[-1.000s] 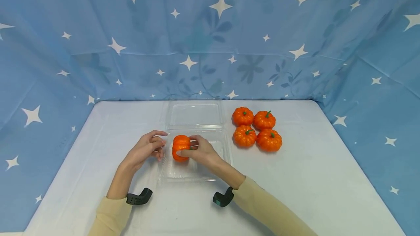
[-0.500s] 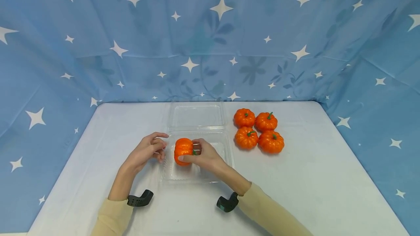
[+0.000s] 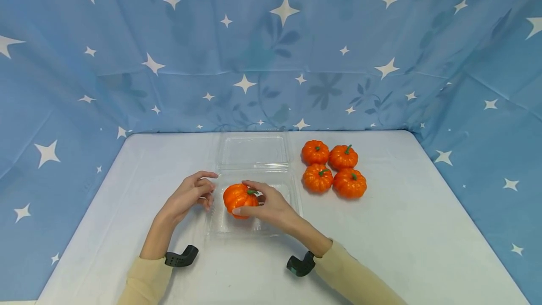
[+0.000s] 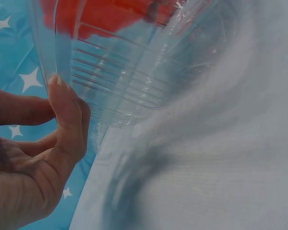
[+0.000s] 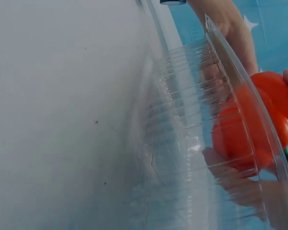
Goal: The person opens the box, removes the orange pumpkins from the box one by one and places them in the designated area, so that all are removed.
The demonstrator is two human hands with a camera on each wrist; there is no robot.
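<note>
My right hand (image 3: 273, 205) grips a small orange pumpkin (image 3: 238, 197) with a green stem, over the base of a clear plastic clamshell box (image 3: 275, 233). In the right wrist view the pumpkin (image 5: 273, 105) shows partly through the ribbed box wall (image 5: 192, 105). The left hand (image 3: 186, 196) pinches the box's left rim, thumb and fingers on either side of it, as the left wrist view shows with the hand (image 4: 43, 148) at the clear edge. Whether the pumpkin touches the box floor, I cannot tell.
The box's lid (image 3: 254, 149) lies folded back, flat on the white table (image 3: 402, 229). Several more orange pumpkins (image 3: 317, 179) stand grouped right of the box. A blue star-patterned curtain (image 3: 190, 36) hangs behind and beside the table.
The right hand has turned the pumpkin so its stem points more upward, and brought it slightly nearer the person. The left hand stays at the box's rim.
</note>
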